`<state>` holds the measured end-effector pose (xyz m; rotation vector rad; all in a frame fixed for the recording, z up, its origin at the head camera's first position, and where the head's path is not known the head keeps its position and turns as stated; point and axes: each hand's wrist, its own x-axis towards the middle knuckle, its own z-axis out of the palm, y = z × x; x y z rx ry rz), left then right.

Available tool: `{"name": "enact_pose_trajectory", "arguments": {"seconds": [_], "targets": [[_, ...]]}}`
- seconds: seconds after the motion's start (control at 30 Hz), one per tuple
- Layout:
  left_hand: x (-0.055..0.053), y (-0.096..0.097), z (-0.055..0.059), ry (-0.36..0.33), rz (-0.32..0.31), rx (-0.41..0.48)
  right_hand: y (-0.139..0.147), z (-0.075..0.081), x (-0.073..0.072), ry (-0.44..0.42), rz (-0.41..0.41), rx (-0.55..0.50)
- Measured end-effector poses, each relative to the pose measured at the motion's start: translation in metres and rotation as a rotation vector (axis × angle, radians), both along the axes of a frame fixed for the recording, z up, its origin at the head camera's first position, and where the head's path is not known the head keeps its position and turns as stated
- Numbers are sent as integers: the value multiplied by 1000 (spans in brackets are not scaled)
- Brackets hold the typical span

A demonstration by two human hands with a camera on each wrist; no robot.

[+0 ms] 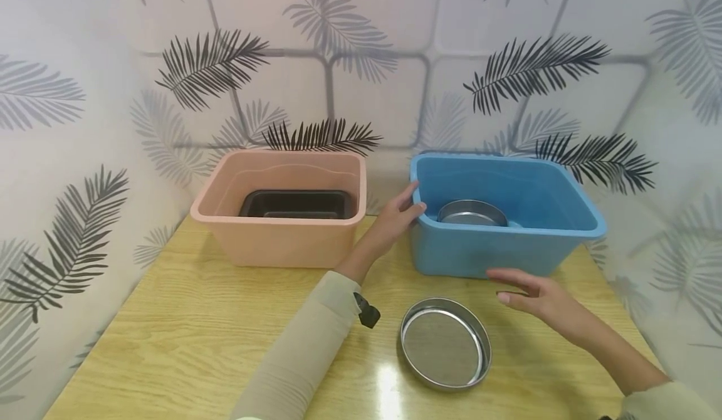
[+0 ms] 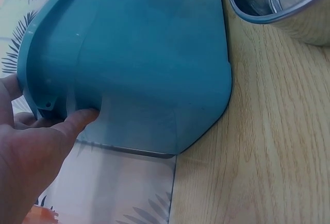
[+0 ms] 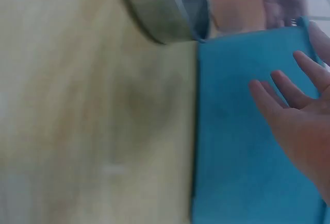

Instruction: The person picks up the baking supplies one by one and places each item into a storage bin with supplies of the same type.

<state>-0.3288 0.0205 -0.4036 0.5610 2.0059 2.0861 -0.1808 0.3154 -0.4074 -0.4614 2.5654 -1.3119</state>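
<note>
My left hand [image 1: 393,219] grips the left end of the blue tub [image 1: 479,251], and in the left wrist view its thumb [image 2: 85,116] lies against the tub's wall under the rim. Fingers spread and holding nothing, my right hand [image 1: 544,301] hovers in front of the tub's right half; the right wrist view shows this hand [image 3: 301,113] too. A round metal sieve [image 1: 442,348] with a fine mesh bottom lies on the table between my forearms. Inside the blue tub sits another round metal piece [image 1: 472,212], its lower part hidden by the front wall.
A pink tub [image 1: 293,244] stands to the left of the blue one, holding a black rectangular pan [image 1: 296,204]. Both tubs stand at the back of the wooden table [image 1: 186,332], close to a leaf-patterned wall covering [image 1: 383,106].
</note>
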Motion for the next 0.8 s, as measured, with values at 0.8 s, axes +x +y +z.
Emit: {"name": "enact_pose_trajectory", "arguments": {"seconds": [0.8], "targets": [[2, -1, 0, -14, -14, -4, -24, -72, 22, -154, 72, -89]]}}
